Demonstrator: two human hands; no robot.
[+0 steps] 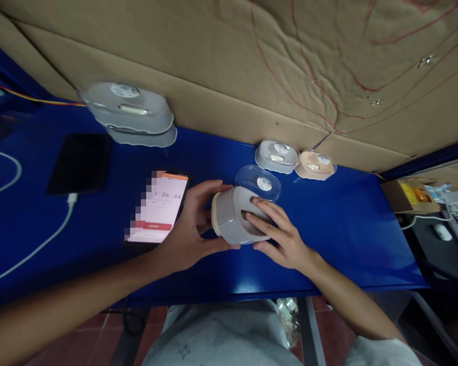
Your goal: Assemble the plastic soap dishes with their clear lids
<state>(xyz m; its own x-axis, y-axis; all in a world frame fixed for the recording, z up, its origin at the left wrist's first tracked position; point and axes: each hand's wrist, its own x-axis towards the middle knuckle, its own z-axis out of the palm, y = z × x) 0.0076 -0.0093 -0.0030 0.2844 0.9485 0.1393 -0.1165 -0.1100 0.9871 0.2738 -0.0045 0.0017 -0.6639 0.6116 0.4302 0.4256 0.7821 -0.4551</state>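
A grey, rounded plastic box (238, 216) is held up tilted over the blue table, a dark slot in its face turned to the right. My left hand (193, 223) grips it from the left around its cream-coloured end. On the slotted face lie the fingers of my right hand (280, 231), one fingertip at the slot and the thumb below the box's edge. Just behind the box, a clear plastic cover (265, 178) with a round white label rests on the table.
Along the cardboard wall (213, 96) stand stacked grey boxes (130, 114), a smaller grey box (277, 156) and a pink box (316, 165) with clear covers. A lit phone (160, 208) showing a timer lies by my left hand. Farther left are a black device (80, 162) and a white cable (57, 231).
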